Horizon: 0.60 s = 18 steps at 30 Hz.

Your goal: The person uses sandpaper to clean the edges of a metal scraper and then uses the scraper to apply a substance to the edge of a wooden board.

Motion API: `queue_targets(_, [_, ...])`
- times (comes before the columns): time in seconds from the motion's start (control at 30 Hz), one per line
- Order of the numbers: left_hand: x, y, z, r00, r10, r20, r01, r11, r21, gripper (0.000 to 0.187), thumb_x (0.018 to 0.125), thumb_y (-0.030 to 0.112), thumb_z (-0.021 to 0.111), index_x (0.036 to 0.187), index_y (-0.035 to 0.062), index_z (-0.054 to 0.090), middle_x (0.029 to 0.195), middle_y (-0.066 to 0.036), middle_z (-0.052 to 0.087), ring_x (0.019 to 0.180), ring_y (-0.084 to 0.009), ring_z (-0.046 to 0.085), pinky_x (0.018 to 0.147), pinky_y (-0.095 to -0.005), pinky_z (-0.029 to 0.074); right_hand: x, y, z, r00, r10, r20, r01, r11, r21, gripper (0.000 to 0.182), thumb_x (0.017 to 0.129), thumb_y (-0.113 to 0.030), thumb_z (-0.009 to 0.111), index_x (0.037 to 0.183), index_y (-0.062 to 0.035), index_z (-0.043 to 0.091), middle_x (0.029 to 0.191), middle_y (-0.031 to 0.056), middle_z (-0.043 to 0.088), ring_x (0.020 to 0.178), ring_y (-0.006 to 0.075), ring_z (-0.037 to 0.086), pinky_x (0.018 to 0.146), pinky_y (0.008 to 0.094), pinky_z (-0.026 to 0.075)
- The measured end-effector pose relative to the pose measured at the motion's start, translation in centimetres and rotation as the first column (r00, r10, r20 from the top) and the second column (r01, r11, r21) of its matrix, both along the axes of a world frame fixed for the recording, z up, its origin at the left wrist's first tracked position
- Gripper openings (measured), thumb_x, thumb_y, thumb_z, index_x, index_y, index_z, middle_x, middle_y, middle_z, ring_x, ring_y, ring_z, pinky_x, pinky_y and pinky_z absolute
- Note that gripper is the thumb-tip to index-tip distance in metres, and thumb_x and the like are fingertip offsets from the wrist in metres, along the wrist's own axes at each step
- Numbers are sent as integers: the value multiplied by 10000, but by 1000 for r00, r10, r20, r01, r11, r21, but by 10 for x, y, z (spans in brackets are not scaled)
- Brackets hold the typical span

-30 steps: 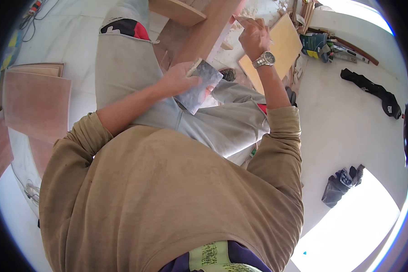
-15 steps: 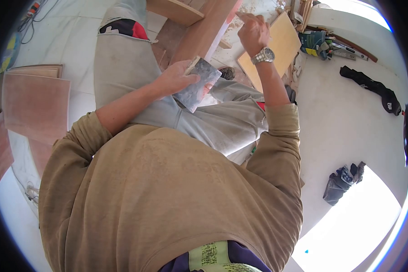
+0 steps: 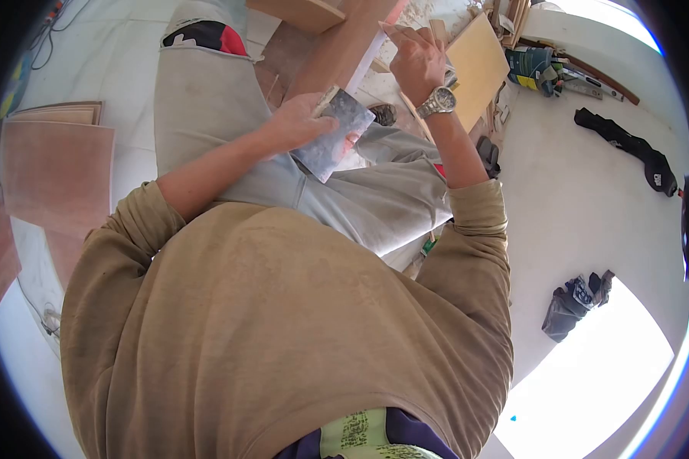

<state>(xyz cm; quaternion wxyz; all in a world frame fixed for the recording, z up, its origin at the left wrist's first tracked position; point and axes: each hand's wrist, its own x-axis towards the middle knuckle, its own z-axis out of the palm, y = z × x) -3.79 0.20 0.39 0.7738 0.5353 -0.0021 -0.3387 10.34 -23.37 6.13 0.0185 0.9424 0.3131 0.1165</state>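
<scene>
1. Left hand (image 3: pixel 302 121): mine, fingers closed on one end of a flat, rectangular, grey-smeared plate (image 3: pixel 339 135); the thumb lies over its upper face, the other fingers mostly hidden.
2. The plate: tilted above my lap, pale along the gripped edge, a reddish smear on its face.
3. Right hand (image 3: pixel 419 65): mine, fingers bent, the index reaching out toward the pink-smeared edge of a long reddish-brown wooden board (image 3: pixel 337 61). I cannot tell whether its tip touches.
4. Beside that hand: a pale wooden piece (image 3: pixel 438 30) and a grey, metallic-looking edge (image 3: pixel 451 74); whether I grip either, I cannot tell.
5. Right wrist: silver metal-link watch (image 3: pixel 438 102).
6. The long board: slanting away between my legs, a smaller light-brown plank (image 3: pixel 302 13) near its left side.
7. Right of my right hand: yellowish-tan flat panel (image 3: pixel 480 65).
8. Legs: pale grey trousers (image 3: pixel 214 115), red and black at the knee.
9. Far left: flat reddish-brown sheets (image 3: pixel 57 168), one overlying others.
10. Far right, on the white floor (image 3: pixel 574 199): black cloth item (image 3: pixel 628 151); nearer me, crumpled dark grey bundle (image 3: pixel 576 306).
</scene>
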Motion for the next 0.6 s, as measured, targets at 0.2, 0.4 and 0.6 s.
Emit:
queue_targets(0.2, [0, 1, 2, 999, -8, 32, 6, 999, 52, 347, 944, 165, 685, 1251, 5, 675, 1093, -81, 734, 988, -148, 671, 914, -341, 528, -32, 13, -1, 999, -25, -32, 26, 999, 37, 563, 736, -3, 648, 1264, -169, 753, 1086, -19, 747, 1038, 239, 632, 871, 410, 487])
queue_targets(0.4, [0, -1, -7, 997, -2, 82, 0, 999, 34, 374, 943, 172, 687, 1276, 0, 670, 1112, -86, 735, 992, -156, 672, 913, -343, 528, -8, -1, 7, 996, -88, -34, 89, 995, 43, 534, 747, 6, 636, 1237, -165, 760, 1075, -24, 760, 1008, 233, 641, 875, 412, 492])
queue_targets(0.6, [0, 1, -1, 1000, -11, 5, 11, 999, 38, 382, 957, 165, 682, 1303, 5, 650, 1132, -71, 723, 1012, -138, 660, 919, -328, 523, -32, 8, -6, 1000, -7, 18, 5, 995, 97, 511, 760, 27, 617, 1205, -171, 774, 1103, -25, 767, 992, 226, 640, 862, 407, 489])
